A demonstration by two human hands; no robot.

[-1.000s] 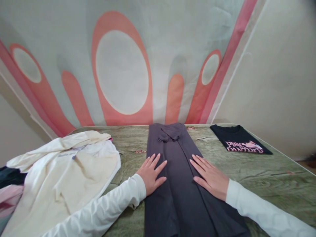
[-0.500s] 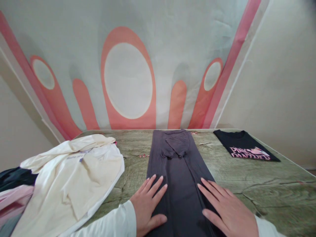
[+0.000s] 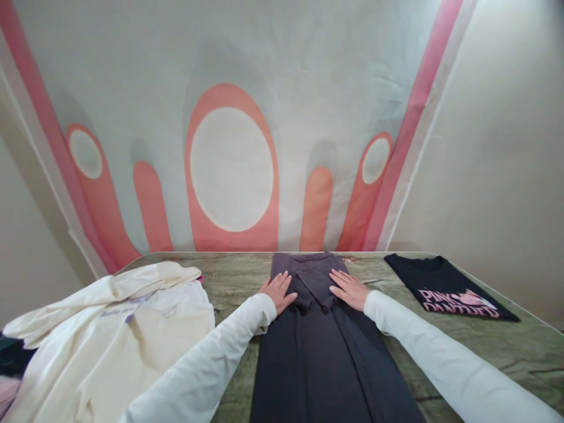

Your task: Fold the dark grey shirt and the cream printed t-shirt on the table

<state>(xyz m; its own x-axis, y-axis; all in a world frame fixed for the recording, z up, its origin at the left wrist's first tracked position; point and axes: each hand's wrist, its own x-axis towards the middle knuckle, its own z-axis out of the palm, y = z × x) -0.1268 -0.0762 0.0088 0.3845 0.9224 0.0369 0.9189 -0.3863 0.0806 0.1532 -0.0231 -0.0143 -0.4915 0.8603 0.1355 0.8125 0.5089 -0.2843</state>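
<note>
A dark grey garment (image 3: 324, 358), its exact kind unclear, lies lengthwise down the middle of the table. Its sides are folded inward, and bunched folds of cloth show near the far end. My left hand (image 3: 277, 291) rests flat on the left side of that far part, fingers spread. On the opposite side my right hand (image 3: 349, 289) lies flat on the cloth, fingers stretched out. Neither hand grips anything; the palms press on the fabric. The garment's near end runs out of the bottom of the view.
To the left lies a loose cream-coloured top (image 3: 145, 335), with dark cloth (image 3: 15, 355) and pink cloth (image 3: 7, 390) beside it. A folded black T-shirt (image 3: 449, 288) with pink lettering sits at the right. The wood-patterned table (image 3: 238, 276) ends at a printed backdrop (image 3: 291, 205).
Both hands have slid away from me along the garment, from its middle to its far end. The view has tilted up slightly.
</note>
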